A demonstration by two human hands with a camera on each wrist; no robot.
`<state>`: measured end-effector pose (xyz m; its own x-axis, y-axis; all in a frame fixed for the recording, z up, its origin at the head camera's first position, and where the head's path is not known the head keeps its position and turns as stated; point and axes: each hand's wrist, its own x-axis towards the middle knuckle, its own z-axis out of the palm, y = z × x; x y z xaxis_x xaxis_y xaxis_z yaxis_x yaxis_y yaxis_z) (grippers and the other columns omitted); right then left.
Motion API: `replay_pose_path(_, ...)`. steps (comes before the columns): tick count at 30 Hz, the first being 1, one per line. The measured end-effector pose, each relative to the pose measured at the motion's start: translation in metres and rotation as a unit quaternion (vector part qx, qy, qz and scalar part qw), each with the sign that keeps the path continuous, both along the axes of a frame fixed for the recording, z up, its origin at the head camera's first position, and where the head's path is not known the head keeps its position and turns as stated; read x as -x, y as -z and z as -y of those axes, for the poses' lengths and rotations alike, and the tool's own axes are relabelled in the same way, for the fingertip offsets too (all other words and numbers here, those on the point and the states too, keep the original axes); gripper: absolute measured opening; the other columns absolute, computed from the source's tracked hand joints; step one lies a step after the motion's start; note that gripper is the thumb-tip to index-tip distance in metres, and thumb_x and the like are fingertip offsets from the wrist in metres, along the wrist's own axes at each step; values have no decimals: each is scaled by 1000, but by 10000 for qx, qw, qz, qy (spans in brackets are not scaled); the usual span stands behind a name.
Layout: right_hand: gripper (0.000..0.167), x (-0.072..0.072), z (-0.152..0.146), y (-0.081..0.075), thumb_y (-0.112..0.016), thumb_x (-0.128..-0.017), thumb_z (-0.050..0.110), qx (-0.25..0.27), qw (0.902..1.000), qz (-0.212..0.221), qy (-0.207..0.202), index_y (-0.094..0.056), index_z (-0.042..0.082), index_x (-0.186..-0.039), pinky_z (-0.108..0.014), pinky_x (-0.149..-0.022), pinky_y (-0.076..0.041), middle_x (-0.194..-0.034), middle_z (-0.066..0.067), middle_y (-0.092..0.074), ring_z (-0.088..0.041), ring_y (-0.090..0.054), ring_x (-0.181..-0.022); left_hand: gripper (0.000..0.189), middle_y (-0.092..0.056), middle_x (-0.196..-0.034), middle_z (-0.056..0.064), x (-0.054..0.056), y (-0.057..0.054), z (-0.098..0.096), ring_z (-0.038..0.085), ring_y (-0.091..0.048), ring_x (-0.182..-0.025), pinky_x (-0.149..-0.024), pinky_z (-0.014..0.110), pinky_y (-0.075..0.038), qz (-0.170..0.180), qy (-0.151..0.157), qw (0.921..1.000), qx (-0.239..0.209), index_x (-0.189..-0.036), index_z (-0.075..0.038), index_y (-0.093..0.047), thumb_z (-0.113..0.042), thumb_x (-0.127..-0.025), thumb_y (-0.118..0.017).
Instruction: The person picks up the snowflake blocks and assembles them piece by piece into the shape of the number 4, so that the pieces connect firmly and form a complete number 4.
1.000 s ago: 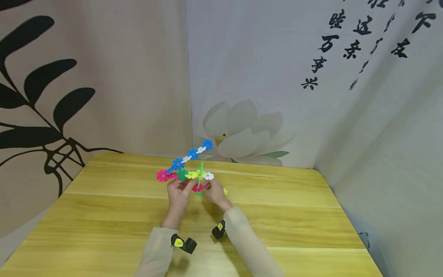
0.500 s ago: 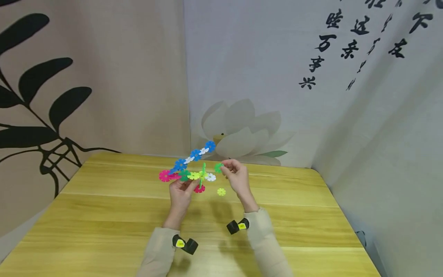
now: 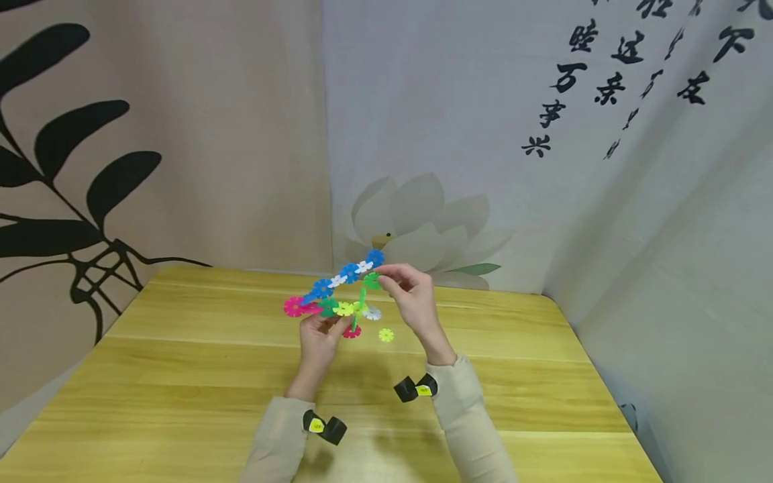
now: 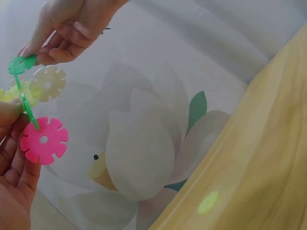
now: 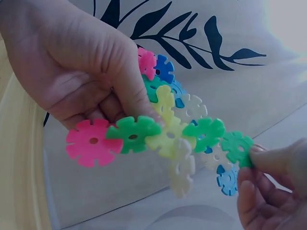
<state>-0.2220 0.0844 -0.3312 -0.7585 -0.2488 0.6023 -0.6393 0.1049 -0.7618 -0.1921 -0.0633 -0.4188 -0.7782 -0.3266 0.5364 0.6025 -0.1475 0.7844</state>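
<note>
My left hand (image 3: pixel 318 341) pinches a chain of interlocking flower-shaped plastic discs above the table. A pink disc (image 4: pixel 44 140), a yellow disc (image 5: pixel 169 136) and a white disc (image 5: pixel 182 168) branch off near its thumb. Blue and white discs slope up from the chain's left end, with a blue disc (image 3: pixel 375 258) at the tip. Between thumb and forefinger my right hand (image 3: pixel 415 300) pinches a green disc (image 5: pixel 237 148). Its edge meets or overlaps another green disc (image 5: pixel 205 134) of the chain in the right wrist view; I cannot tell whether they interlock.
A loose yellow disc (image 3: pixel 386 335) lies on the wooden table (image 3: pixel 513 389), to the right of the chain. Behind the table's far edge hangs a printed cloth (image 3: pixel 253 134). Both wrists carry small black cameras (image 3: pixel 415 389).
The right hand has come up from beside the pink disc with a green disc, then moved left against the chain's upper green disc. The left hand has shifted slightly right with the chain.
</note>
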Motion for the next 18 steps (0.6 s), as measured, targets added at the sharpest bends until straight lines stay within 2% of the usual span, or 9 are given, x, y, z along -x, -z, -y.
replay_pose_path(3,9,0,0,-2,-58,-86,-10,-131,9997,-163,-111,-64,-14,-92,-17,-48,-35,-80,-25,-61,-14,-48,-58,32,-67,-67,-5,0,0,-1,1,-60,-64,-62,13,-51,0,-48,10000,72,-69,-5,-68,26,-72,-60)
replay_pose_path(7,9,-1,-1,-6,-58,-86,-10,-485,9979,-386,-165,-65,-13,-91,-17,-49,-38,-81,-24,-62,-26,-54,-60,30,-65,-67,-7,0,0,0,0,-59,-63,-62,14,-51,47,-101,9997,208,-68,-5,-67,25,-72,-61)
replay_pose_path(9,9,-2,-1,-6,-59,-86,-10,-649,9968,-436,-173,-66,-13,-91,-17,-49,-40,-80,-23,-63,-33,-56,-61,31,-66,-67,-7,2,4,0,1,-60,-63,-62,14,-52,76,-89,9997,219,-68,-5,-67,25,-72,-61)
replay_pose_path(11,9,-2,-1,-6,-60,-86,-10,-816,9954,-474,-156,-67,-12,-91,-18,-50,-43,-78,-23,-63,-31,-57,-60,29,-66,-69,-7,5,10,1,1,-61,-64,-62,14,-52,40,-77,9997,238,-69,-3,-67,25,-72,-61)
replay_pose_path(14,8,5,-1,2,-62,-85,-9,-979,9934,-596,-105,-67,-10,-90,-23,-50,-48,-74,-21,-63,-27,-56,-57,32,-67,-71,-7,10,20,2,1,-62,-67,-63,15,-53,92,-45,9996,267,-71,-8,-69,24,-73,-62)
replay_pose_path(18,6,15,0,14,-64,-83,-7,-1144,9899,-832,-80,-69,-7,-88,-27,-49,-51,-71,-16,-64,-23,-57,-54,17,-67,-72,3,11,27,3,3,-64,-72,-67,17,-54,109,-12,9996,263,-71,1,-66,18,-76,-65)
